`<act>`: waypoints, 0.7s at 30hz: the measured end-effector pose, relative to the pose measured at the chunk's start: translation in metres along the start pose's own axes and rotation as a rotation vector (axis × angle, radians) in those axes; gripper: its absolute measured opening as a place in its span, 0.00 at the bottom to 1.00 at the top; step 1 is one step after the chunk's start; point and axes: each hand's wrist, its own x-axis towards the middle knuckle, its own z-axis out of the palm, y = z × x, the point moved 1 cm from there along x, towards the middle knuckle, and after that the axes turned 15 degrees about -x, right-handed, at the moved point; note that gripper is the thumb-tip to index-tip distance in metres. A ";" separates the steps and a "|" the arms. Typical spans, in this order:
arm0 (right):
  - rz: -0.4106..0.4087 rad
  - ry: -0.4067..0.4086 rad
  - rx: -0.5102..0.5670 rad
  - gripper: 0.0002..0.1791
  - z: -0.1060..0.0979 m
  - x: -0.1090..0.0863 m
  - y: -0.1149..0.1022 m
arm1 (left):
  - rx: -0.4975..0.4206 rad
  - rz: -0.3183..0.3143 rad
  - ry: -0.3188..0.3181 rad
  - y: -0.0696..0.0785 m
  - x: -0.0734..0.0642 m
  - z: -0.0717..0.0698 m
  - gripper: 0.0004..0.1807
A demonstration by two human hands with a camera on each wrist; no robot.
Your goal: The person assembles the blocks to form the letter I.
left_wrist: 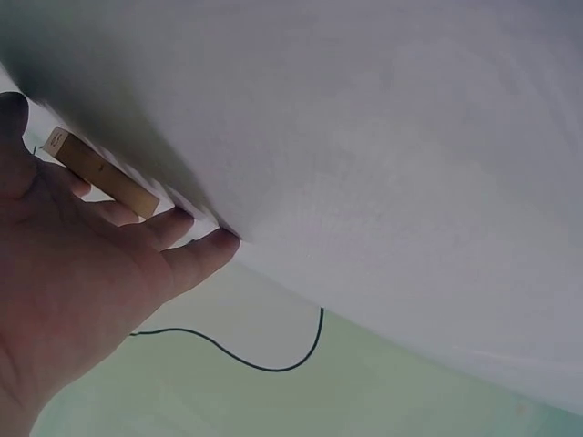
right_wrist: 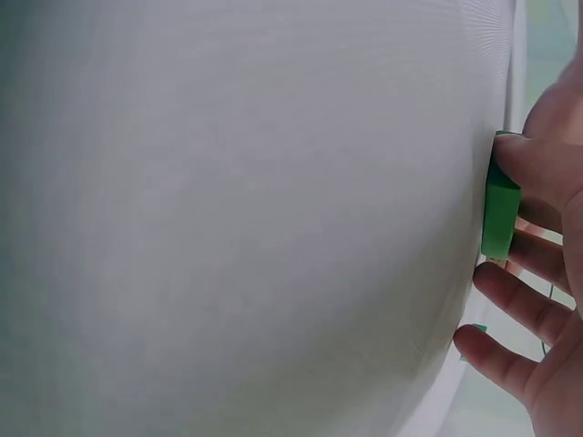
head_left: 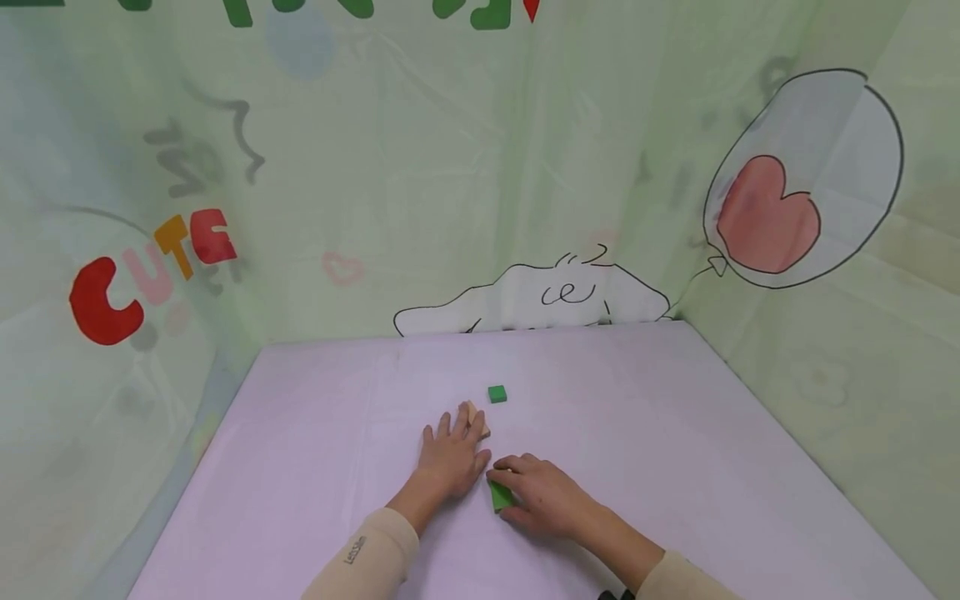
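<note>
My right grip (head_left: pixel 543 496) pinches a green, oblong, seemingly wooden block (head_left: pixel 501 497) on the lilac bench (head_left: pixel 637 417); my left grip (head_left: pixel 450 457), fingers spread, touches a tan wooden bar (left_wrist: pixel 102 173). A careless sideways nudge could skew it.

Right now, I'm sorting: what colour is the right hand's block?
Green block, best in the right wrist view.

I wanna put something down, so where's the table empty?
Bare room lies left of the left hand and right of the small green block, out to the edges of the table. The middle's crowded: right hand, wooden block, held green block.
</note>
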 end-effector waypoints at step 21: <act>0.030 -0.040 0.061 0.30 0.002 -0.003 -0.001 | -0.014 0.009 0.008 0.000 -0.001 -0.003 0.37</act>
